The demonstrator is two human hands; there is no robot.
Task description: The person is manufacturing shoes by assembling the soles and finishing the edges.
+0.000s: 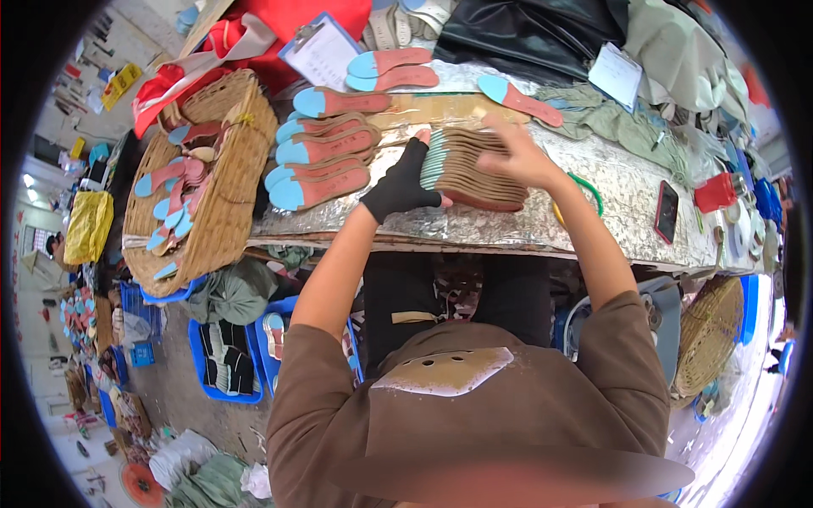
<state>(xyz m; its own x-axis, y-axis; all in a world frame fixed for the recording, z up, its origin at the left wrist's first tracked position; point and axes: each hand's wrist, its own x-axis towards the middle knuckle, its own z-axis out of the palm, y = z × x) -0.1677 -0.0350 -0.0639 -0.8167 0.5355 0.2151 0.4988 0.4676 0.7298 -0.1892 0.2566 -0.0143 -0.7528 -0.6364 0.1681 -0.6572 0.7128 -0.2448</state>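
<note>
A tight row of shoe insoles (478,173), brown-edged with pale green at the left end, stands on the worktable between my hands. My left hand (400,182), in a black fingerless glove, braces the row's left end, thumb and fingertips spanning it from near to far side. Over the right part of the row, my bare right hand (518,154) has its fingers spread; they are slightly blurred, and I cannot tell whether they touch the insoles. Left of the gloved hand lie several overlapping piles of pink and blue insoles (326,146).
More insoles lie farther back, one single insole (521,100) at the right. A wicker basket (229,182) with insoles stands at the left. A phone (666,212), a red container (716,193) and a clipboard (322,52) are on the worktable (618,186). Blue crates (227,391) stand below.
</note>
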